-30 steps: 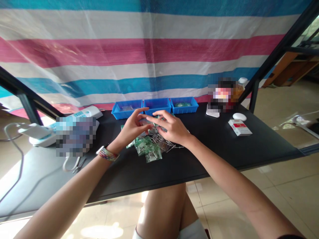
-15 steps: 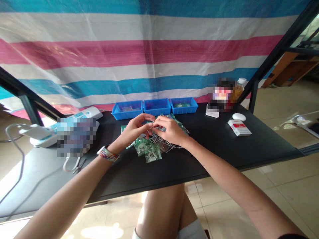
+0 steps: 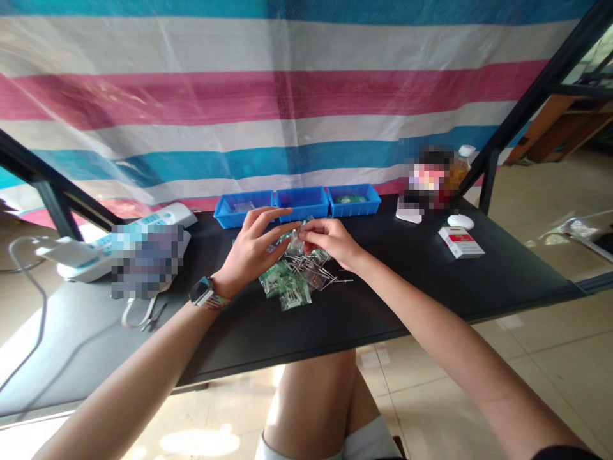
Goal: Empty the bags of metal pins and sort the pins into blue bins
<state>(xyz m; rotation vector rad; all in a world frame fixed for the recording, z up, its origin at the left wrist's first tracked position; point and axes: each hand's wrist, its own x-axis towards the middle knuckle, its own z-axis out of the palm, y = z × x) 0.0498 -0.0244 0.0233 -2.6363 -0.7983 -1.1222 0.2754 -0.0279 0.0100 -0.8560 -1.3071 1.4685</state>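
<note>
Over the middle of the black table, my right hand pinches a small clear plastic bag. My left hand is beside it, fingers stretched and thumb apart, its tips close to the bag; whether they touch it I cannot tell. Beneath both hands lies a pile of small green-tinted plastic bags with metal pieces inside. Loose thin metal rivets are scattered at the pile's right side. The hands hide part of the pile.
Three blue bins stand behind the pile: a left bin, a middle bin and a right bin with green bags. Leftward is a power strip with cables. At right are a red-and-white box, a white oval case and a bottle.
My left hand has turned and its fingers have spread away from the pinch. My right hand has shifted slightly right, and the clear bag now shows between the hands.
</note>
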